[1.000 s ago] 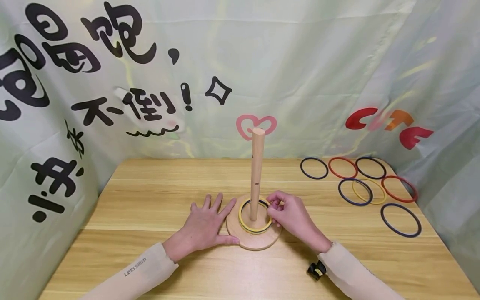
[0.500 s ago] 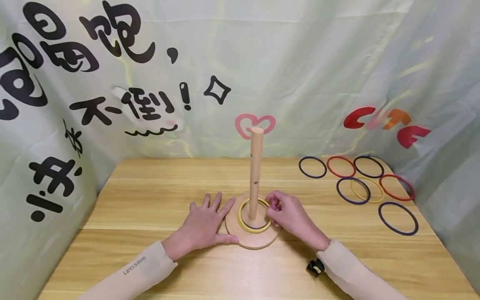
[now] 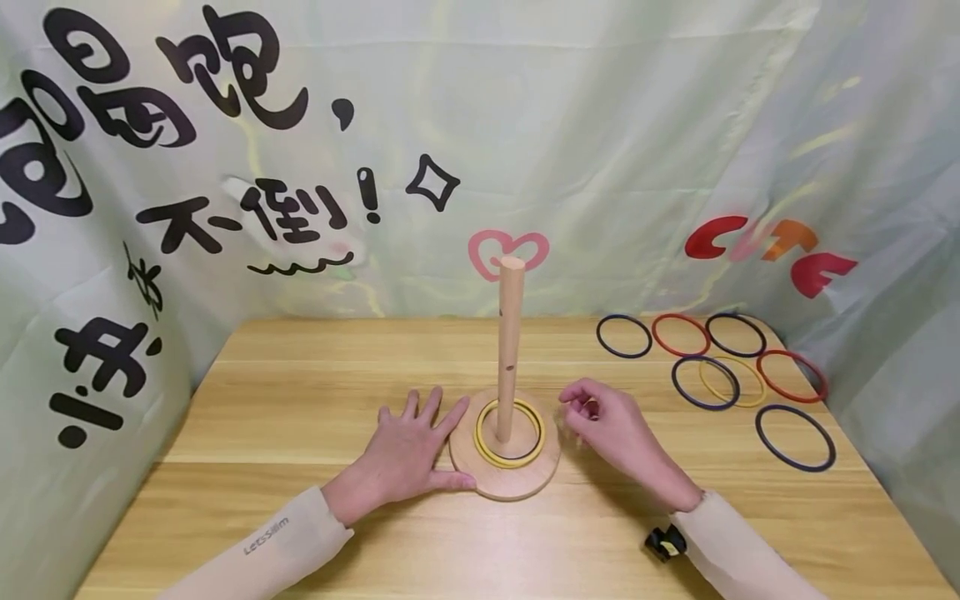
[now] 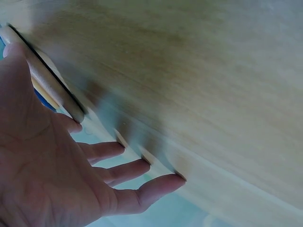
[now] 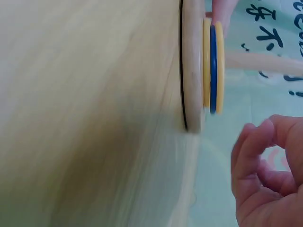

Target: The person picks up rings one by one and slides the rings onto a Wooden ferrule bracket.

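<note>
A wooden peg [image 3: 510, 333] rises from a round wooden base [image 3: 510, 488]. Around its foot lie stacked rings: in the right wrist view a blue ring [image 5: 213, 71] sits between a lower yellow ring [image 5: 206, 61] and an upper yellow ring [image 5: 220, 71]. My left hand [image 3: 405, 454] spreads its fingers on the table, with the thumb and index finger touching the left edge of the base. To the right of the base hovers my right hand [image 3: 611, 425], fingers loosely curled, holding nothing and apart from the rings.
Several loose rings lie at the table's right, among them a red ring [image 3: 681, 353], a dark blue ring [image 3: 624, 357] and a yellow ring [image 3: 763, 387] overlapping a blue ring [image 3: 705, 408]. A printed curtain [image 3: 600, 167] hangs behind the wooden table [image 3: 300, 367].
My right hand has let go of the top yellow ring and moved right, away from the base. That ring shifted slightly on the stack. My left hand stays put.
</note>
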`<action>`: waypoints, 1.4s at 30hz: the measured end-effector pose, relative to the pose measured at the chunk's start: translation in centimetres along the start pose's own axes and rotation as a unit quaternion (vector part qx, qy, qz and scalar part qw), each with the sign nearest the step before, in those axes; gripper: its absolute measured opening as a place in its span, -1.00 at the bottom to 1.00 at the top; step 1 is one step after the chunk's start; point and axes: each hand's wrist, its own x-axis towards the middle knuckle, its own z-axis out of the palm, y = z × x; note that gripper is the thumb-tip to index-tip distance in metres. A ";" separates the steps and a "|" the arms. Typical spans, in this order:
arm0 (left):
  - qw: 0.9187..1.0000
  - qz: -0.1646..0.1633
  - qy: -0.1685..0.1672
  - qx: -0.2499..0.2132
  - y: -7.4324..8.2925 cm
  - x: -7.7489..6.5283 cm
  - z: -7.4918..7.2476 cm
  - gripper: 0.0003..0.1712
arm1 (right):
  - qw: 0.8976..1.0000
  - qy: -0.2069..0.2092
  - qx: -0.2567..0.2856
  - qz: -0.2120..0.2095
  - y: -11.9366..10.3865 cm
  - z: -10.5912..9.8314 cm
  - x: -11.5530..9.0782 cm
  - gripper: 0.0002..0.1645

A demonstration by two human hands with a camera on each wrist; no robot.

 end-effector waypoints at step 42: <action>1.000 -0.011 -0.023 -0.011 0.0 0.1 -0.3 0.39 | 0.968 0.041 -0.237 0.078 9.5 -12.8 -1.4 -0.85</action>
